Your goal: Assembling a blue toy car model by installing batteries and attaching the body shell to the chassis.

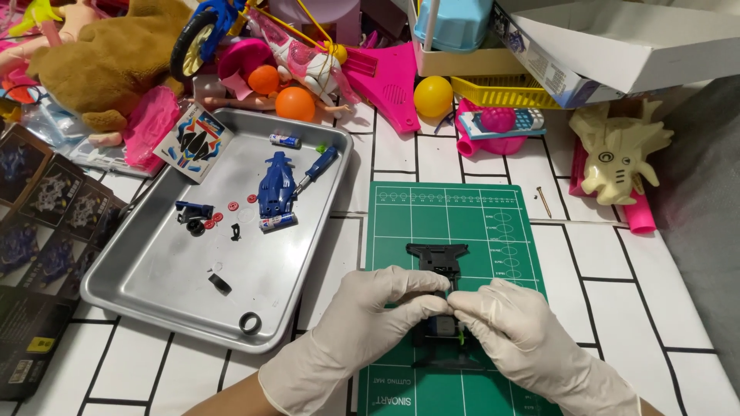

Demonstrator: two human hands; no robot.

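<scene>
One head-worn camera looks steeply down and forward, close over the near edge of the white tiled table (593, 254); the green cutting mat (401, 231) sits centre, toy clutter lines the far edge

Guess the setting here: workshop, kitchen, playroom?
Probably a home hobby table for building toy models. Gloved left hand and right hand work a black chassis on a green cutting mat; a metal tray holds small parts; a stuffed toy sits behind.
</scene>
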